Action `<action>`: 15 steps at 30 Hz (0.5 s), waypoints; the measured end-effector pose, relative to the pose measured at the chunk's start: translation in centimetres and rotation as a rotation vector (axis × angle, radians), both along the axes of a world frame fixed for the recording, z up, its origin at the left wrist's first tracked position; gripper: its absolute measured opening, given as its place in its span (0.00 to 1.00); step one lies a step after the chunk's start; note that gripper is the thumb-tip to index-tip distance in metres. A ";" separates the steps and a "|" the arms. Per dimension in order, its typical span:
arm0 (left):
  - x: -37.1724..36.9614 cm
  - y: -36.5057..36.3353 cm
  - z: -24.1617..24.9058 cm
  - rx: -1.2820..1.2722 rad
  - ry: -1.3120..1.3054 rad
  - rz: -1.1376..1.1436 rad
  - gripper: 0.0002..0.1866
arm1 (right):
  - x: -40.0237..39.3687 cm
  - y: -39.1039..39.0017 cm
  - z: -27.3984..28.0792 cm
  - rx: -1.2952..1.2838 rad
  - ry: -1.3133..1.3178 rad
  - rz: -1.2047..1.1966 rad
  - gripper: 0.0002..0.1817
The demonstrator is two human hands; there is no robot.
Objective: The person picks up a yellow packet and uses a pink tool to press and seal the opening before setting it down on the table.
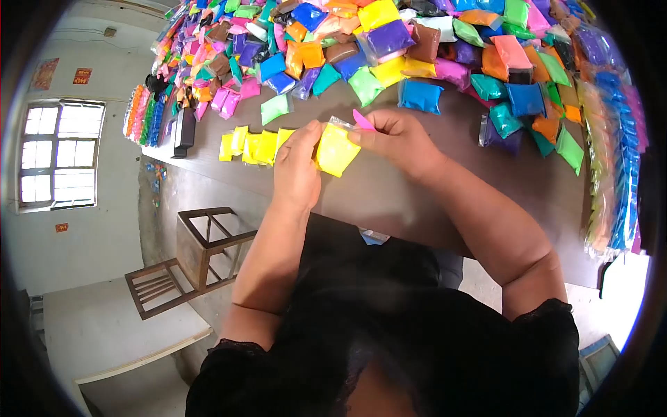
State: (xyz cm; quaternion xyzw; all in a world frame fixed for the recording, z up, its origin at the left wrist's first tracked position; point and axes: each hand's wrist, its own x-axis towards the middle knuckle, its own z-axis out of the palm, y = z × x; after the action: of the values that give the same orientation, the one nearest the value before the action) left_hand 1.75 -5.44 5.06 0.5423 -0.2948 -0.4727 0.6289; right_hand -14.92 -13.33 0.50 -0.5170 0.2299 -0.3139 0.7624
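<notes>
Above the near part of the table, a bright yellow packet [338,151] with a clear plastic top edge is between my hands. My left hand [299,163] has its fingers closed on the packet's left edge. My right hand [403,142] is closed at the packet's upper right corner, its thumb in front. From its fingertips juts a flat, pink, rounded piece [363,120], which looks like plastic; its lower end is hidden. Left of my left hand, several more yellow packets [260,148] lie in an overlapping row on the table.
Soft packets in many colours form a large heap [333,52] across the far side of the dark table [396,201]. Long strips of joined packets [611,160] hang along the right edge; more strips [144,115] stand far left. A wooden chair [198,254] is on the floor at left.
</notes>
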 end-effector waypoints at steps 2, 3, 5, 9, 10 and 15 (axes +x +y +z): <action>-0.3 -0.2 0.7 0.049 0.014 -0.069 0.14 | 0.1 -0.1 -0.3 0.023 -0.029 -0.011 0.10; -0.3 -0.3 0.5 0.051 0.018 -0.070 0.14 | -0.1 -0.2 -0.1 0.025 -0.026 -0.012 0.10; -0.1 0.0 -0.1 0.034 -0.357 -0.169 0.13 | -0.4 0.1 0.3 -0.034 0.070 0.002 0.10; 0.1 -0.5 0.4 0.046 -0.473 -0.182 0.12 | -0.5 0.0 0.0 -0.142 0.042 0.025 0.09; -0.2 -0.7 0.5 0.010 -0.408 -0.146 0.13 | -0.4 0.2 0.3 -0.079 -0.025 -0.009 0.08; 0.0 -1.9 -0.4 -0.073 -0.090 0.015 0.15 | -0.9 0.4 1.1 0.131 -0.062 -0.049 0.05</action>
State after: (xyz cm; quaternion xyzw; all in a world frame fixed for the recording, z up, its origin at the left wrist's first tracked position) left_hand 1.74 -7.37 4.70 0.5419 -0.3356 -0.4321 0.6380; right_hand -15.83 -12.89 1.64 -0.4501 0.2390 -0.3327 0.7934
